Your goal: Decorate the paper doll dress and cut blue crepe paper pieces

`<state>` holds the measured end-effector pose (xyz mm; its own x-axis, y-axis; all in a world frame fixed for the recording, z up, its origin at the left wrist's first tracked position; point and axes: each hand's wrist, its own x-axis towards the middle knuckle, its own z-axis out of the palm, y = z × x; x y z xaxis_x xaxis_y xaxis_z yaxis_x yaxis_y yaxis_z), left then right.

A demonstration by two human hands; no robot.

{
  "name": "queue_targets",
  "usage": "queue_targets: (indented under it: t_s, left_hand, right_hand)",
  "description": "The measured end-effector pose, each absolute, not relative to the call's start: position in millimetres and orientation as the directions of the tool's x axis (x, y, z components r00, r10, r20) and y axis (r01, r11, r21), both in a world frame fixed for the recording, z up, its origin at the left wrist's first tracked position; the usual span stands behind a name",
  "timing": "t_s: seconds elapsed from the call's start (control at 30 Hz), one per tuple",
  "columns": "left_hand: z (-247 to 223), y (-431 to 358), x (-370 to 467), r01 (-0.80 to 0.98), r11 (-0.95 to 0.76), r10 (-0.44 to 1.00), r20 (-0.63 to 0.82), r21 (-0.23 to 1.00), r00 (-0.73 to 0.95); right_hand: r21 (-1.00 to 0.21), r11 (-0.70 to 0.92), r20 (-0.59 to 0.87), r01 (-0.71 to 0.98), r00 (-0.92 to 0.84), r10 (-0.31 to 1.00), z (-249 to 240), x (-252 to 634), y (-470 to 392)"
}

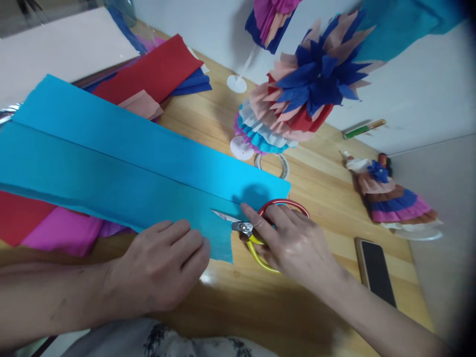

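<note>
A long sheet of turquoise crepe paper (pixel 122 178), with a fold line along its length, lies slantwise across the table. My left hand (pixel 163 263) is closed over its near edge, fingers curled and thumb hidden. From the right, my right hand (pixel 293 238) grips a pair of scissors (pixel 244 227) with one red and one yellow handle loop. The pointed blade lies over the paper close to its right end, directed left toward my left hand. Whether the lower blade is under the paper I cannot tell.
Red crepe paper (pixel 148 69) and other colours lie behind. A layered paper figure (pixel 297 99) stands beyond a tape roll (pixel 280 166). Another paper figure (pixel 397 193), a phone (pixel 377 270) and a green pen (pixel 362 129) are on the right, near the white wall.
</note>
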<state>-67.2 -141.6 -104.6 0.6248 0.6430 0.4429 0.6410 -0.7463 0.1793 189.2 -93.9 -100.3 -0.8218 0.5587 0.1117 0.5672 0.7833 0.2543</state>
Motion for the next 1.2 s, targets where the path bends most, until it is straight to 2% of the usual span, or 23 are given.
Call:
queue_targets:
  t_s: [0.23,0.53,1.2]
  left_hand:
    - [-109.7,-146.9,-65.9,0.647,-0.733,0.658,0.461,0.212,0.595]
    - [-105.2,-145.2,-67.7,0.633,-0.743,0.655,0.434,0.217,0.619]
    - [-105.0,-150.5,-68.3,0.645,-0.737,0.651,0.464,0.201,0.600]
  right_hand:
    - [0.264,0.798,0.071,0.542,-0.836,0.544,-101.1,186.7,-90.2]
    - [0.301,0.805,0.088,0.510,-0.856,0.509,-101.6,183.8,-87.1]
    - [0.237,0.870,0.097,0.433,-0.901,0.423,-101.9,190.5,-81.8]
